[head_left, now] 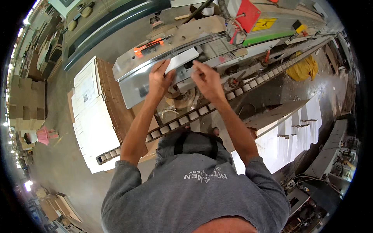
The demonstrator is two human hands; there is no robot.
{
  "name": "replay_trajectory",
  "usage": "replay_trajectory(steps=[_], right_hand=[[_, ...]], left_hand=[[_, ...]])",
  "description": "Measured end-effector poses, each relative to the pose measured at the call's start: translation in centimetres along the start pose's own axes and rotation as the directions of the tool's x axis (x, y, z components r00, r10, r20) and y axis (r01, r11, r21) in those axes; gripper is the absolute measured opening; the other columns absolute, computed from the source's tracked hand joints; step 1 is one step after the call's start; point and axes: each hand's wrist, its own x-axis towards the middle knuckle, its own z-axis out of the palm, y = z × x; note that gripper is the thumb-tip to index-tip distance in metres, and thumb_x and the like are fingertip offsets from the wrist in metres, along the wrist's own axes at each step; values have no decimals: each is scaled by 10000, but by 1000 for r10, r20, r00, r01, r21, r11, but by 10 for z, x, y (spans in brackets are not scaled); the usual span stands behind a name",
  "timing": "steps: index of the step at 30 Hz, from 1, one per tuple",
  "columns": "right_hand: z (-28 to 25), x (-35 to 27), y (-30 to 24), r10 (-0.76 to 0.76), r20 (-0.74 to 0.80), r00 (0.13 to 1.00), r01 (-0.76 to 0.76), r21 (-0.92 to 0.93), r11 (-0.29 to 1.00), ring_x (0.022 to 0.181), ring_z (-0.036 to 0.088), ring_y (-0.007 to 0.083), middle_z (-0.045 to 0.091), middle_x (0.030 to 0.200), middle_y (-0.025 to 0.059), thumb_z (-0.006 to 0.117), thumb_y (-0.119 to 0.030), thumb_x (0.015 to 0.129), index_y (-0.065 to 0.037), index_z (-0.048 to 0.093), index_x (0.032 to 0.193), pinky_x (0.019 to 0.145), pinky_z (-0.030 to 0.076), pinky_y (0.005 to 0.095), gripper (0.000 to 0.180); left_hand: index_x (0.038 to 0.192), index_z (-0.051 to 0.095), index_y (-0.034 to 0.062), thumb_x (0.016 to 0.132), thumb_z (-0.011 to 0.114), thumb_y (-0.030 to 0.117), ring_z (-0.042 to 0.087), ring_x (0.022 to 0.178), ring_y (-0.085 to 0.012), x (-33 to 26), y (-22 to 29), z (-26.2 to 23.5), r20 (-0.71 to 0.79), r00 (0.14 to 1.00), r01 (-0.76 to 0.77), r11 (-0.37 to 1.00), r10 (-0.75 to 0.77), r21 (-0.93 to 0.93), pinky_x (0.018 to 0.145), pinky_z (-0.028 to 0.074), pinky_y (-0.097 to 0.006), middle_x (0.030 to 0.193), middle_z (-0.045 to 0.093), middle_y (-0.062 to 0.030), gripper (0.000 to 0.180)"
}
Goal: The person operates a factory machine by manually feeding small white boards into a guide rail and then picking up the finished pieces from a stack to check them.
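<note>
A small white rectangular board [182, 60] lies slanted over the metal bed of a machine [140, 83]. My left hand [160, 79] grips its lower left end, thumb and fingers closed round the edge. Just right of the board, my right hand [208, 80] is held over the machine's front edge, with its fingers loosely bent and apart. Nothing shows in that hand, and it seems clear of the board. Behind the board runs a metal guide plate with an orange fitting [149, 46]. Dark machine parts show between the board and my right fingers.
A rail of white rollers [194, 115] crosses between me and the machine. White panels are stacked at left [89, 112], and more white panels [299, 130] stand at right. A yellow bag [303, 66] lies at far right. Another person [43, 136] is far left.
</note>
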Motion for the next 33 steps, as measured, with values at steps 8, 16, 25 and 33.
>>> replay_trajectory(steps=[8, 16, 25, 33], right_hand=[[68, 30, 27, 284, 116, 952, -306, 399, 864, 885, 633, 188, 592, 1209, 186, 567, -172, 995, 104, 218, 1497, 667, 557, 296, 671], [82, 55, 37, 377, 117, 919, -392, 375, 840, 744, 633, 149, 615, 1126, 150, 545, -147, 992, 121, 328, 1443, 570, 532, 271, 568], [49, 76, 39, 353, 12, 936, -347, 211, 914, 582, 572, 99, 600, 776, 67, 568, -178, 979, 30, 529, 982, 486, 458, 263, 211], [-23, 103, 84, 135, -197, 971, -127, 55, 990, 584, 613, 207, 621, 686, 125, 594, -203, 924, 30, 479, 818, 574, 509, 366, 281]], left_hand=[[1027, 708, 53, 643, 838, 104, 585, 926, -341, 5, -21, -15, -87, 995, 58, 990, -47, 129, 827, 477, -433, 983, 651, -127, 409], [902, 739, 41, 697, 838, 145, 623, 796, -318, 8, -42, -16, -74, 986, 158, 971, -147, 178, 753, 493, -411, 832, 674, -118, 251], [849, 740, 28, 746, 798, 147, 623, 766, -331, 33, -27, 22, -7, 992, 126, 986, -126, 111, 710, 486, -414, 801, 670, -138, 167], [822, 721, 86, 788, 744, 203, 604, 812, -336, 66, 3, 103, 71, 984, 152, 979, -163, 136, 751, 479, -449, 809, 633, -105, 125]])
